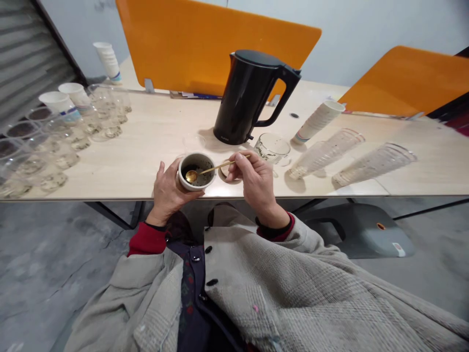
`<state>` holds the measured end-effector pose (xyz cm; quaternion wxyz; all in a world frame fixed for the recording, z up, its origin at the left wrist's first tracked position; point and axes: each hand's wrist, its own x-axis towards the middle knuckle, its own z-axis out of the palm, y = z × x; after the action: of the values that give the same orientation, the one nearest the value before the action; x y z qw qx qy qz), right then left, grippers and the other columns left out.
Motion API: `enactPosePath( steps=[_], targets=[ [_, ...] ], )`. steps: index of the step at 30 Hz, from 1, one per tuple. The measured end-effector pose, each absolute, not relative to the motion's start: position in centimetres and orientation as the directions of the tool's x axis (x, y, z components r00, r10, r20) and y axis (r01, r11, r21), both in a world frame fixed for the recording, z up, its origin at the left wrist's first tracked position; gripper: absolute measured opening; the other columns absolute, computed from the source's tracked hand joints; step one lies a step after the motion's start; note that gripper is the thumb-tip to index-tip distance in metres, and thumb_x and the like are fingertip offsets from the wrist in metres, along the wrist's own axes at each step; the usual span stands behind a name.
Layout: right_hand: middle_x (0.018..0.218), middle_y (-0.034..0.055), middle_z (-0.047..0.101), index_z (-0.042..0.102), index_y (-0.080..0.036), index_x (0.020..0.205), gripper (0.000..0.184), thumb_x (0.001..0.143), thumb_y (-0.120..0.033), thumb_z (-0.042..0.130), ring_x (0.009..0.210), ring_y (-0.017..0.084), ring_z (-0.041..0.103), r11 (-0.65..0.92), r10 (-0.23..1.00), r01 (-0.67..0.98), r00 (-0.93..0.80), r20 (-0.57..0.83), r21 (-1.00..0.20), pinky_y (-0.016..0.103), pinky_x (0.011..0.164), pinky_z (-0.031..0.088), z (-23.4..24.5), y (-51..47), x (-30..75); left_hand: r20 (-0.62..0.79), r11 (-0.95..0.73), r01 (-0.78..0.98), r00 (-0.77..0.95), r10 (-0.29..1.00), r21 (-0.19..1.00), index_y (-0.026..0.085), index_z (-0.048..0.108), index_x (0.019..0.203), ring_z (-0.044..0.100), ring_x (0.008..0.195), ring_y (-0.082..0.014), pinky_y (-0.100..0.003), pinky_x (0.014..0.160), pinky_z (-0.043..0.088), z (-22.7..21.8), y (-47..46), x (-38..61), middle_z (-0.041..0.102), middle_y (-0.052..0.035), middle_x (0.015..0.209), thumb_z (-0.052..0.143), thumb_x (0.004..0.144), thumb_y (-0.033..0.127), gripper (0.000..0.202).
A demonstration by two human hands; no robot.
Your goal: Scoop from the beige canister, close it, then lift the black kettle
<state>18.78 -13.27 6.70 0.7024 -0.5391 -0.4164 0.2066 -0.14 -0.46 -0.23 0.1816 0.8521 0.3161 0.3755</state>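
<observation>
My left hand point(171, 190) is wrapped round a white cup point(198, 187) at the table's front edge, tilting it towards me. Dark loose bits that look like tea leaves lie inside it. Between the thumb and fingers of my right hand point(252, 178) is the handle of a gold-coloured spoon point(192, 176), its bowl inside the cup. Just behind my right hand stands a clear glass mug point(271, 146) with dark bits on its wall. A small round lid-like piece point(224, 171), partly hidden by my right fingers, lies between the hands.
A black electric kettle point(244, 98) stands behind my hands. Several clear cups with leaves point(54, 178) and paper cups point(60, 105) crowd the left. Stacked paper cups point(317, 122) and two stacks of clear cups point(373, 166) lean at the right. Orange dividers point(190, 44) line the back.
</observation>
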Motion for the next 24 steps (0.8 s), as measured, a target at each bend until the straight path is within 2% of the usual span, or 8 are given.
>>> enactPosePath(
  steps=[4,7,10,14,16,18,21,24],
  targets=[
    [0.069,-0.0060,0.067,0.067,-0.022,0.090,0.043,0.091,-0.064,0.078,0.052,0.008,0.065,0.346,0.721,0.070,0.619,0.313,-0.936,0.020,0.052,0.056,6.6,-12.9,19.6,0.510,-0.712,0.425,0.502,0.699,0.559,0.026,0.054,0.148,0.065,0.141,-0.0385,-0.061,0.137,0.030,0.1,-0.4,-0.1,0.070,-0.0115,0.150,0.096,0.062,0.059,0.102],
    [0.069,-0.0058,0.067,0.067,-0.023,0.090,0.044,0.092,-0.065,0.077,0.053,0.008,0.065,0.349,0.716,0.092,0.616,0.329,-0.933,0.020,0.052,0.055,6.8,-12.9,19.5,0.506,-0.708,0.443,0.497,0.705,0.550,0.026,0.055,0.147,0.066,0.139,-0.0384,-0.060,0.135,0.033,0.2,-0.5,-0.1,0.071,-0.0113,0.148,0.095,0.062,0.059,0.100],
    [0.068,-0.0053,0.067,0.068,-0.023,0.090,0.043,0.096,-0.065,0.073,0.052,0.009,0.064,0.354,0.726,0.226,0.545,0.419,-0.908,0.022,0.053,0.053,6.9,-13.0,18.7,0.525,-0.722,0.441,0.497,0.691,0.532,0.026,0.054,0.148,0.066,0.139,-0.0386,-0.061,0.136,0.031,0.0,-0.4,0.0,0.071,-0.0114,0.149,0.095,0.063,0.060,0.101],
    [0.066,-0.0050,0.065,0.068,-0.023,0.087,0.039,0.104,-0.058,0.064,0.051,0.008,0.062,0.364,0.762,0.493,0.331,0.557,-0.790,0.023,0.055,0.049,7.1,-13.1,17.2,0.546,-0.742,0.425,0.503,0.670,0.518,0.025,0.052,0.150,0.066,0.139,-0.0385,-0.061,0.136,0.029,-0.4,-0.4,0.0,0.070,-0.0124,0.149,0.095,0.063,0.060,0.102],
    [0.066,-0.0049,0.066,0.068,-0.023,0.087,0.038,0.106,-0.056,0.061,0.050,0.007,0.062,0.373,0.772,0.530,0.278,0.572,-0.761,0.024,0.056,0.048,7.1,-13.1,16.8,0.539,-0.741,0.424,0.509,0.671,0.521,0.025,0.052,0.150,0.067,0.139,-0.0381,-0.061,0.137,0.029,-0.3,-0.4,0.0,0.070,-0.0123,0.150,0.095,0.063,0.060,0.103],
    [0.066,-0.0055,0.065,0.068,-0.023,0.088,0.038,0.106,-0.057,0.062,0.050,0.008,0.062,0.368,0.777,0.474,0.316,0.544,-0.800,0.024,0.056,0.048,7.0,-13.1,16.8,0.528,-0.735,0.426,0.514,0.676,0.527,0.025,0.052,0.150,0.067,0.139,-0.0378,-0.061,0.137,0.029,-0.2,-0.4,-0.1,0.070,-0.0118,0.150,0.095,0.063,0.060,0.103],
    [0.065,-0.0065,0.064,0.068,-0.023,0.089,0.039,0.100,-0.061,0.068,0.050,0.008,0.062,0.350,0.773,0.278,0.453,0.443,-0.895,0.022,0.053,0.049,6.8,-12.9,17.4,0.513,-0.723,0.438,0.511,0.689,0.535,0.026,0.052,0.150,0.066,0.140,-0.0379,-0.061,0.137,0.028,0.0,-0.5,-0.1,0.070,-0.0115,0.150,0.096,0.063,0.058,0.102],
    [0.067,-0.0062,0.065,0.068,-0.023,0.089,0.041,0.094,-0.063,0.076,0.051,0.008,0.062,0.362,0.745,0.114,0.561,0.361,-0.925,0.021,0.050,0.051,6.6,-12.5,18.3,0.497,-0.702,0.458,0.498,0.710,0.545,0.027,0.053,0.150,0.066,0.140,-0.0386,-0.062,0.137,0.029,0.1,-0.5,0.0,0.070,-0.0110,0.150,0.096,0.062,0.057,0.102]
  ],
)
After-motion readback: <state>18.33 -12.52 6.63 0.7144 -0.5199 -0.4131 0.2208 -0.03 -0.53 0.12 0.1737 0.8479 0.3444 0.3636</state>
